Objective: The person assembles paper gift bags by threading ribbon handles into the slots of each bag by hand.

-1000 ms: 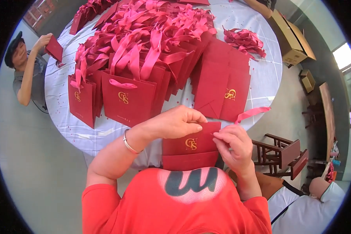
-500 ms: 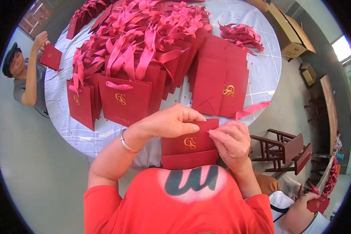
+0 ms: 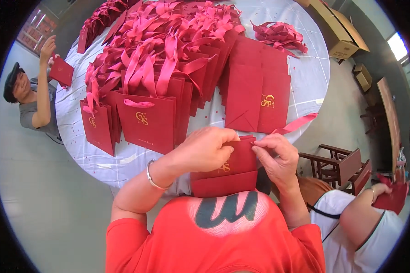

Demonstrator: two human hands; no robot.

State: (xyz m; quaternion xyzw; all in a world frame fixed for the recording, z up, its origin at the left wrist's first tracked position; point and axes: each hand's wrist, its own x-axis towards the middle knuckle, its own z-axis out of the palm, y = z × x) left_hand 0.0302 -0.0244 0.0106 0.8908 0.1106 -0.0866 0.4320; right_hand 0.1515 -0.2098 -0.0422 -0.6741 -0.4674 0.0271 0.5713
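Right in front of my chest, at the near table edge, is a dark red paper gift bag (image 3: 223, 182) with gold lettering, its lower part folded up or bent toward me. My left hand (image 3: 209, 148) grips its top edge, thumb on the near face and fingers over the rim. At the bag's top right corner, my right hand (image 3: 280, 159) pinches thumb against forefinger on a pink-red ribbon (image 3: 296, 123). The ribbon's loose length trails out to the right behind that hand. Its end at the bag is mostly hidden by the fingertips.
Many finished-looking bags with ribbon handles (image 3: 152, 118) crowd the round table's white cloth (image 3: 307, 86). Flat bags without handles (image 3: 271, 104) are stacked ahead, a ribbon heap (image 3: 280, 36) beyond. One person (image 3: 36, 100) holds a bag at left; another (image 3: 364, 223) works at right. Wooden stools (image 3: 344, 168) stand right.
My left hand has closed in over the bag's top, covering more of the gold lettering. My right fingers have shifted slightly right and up. The person at right has leaned further into view.
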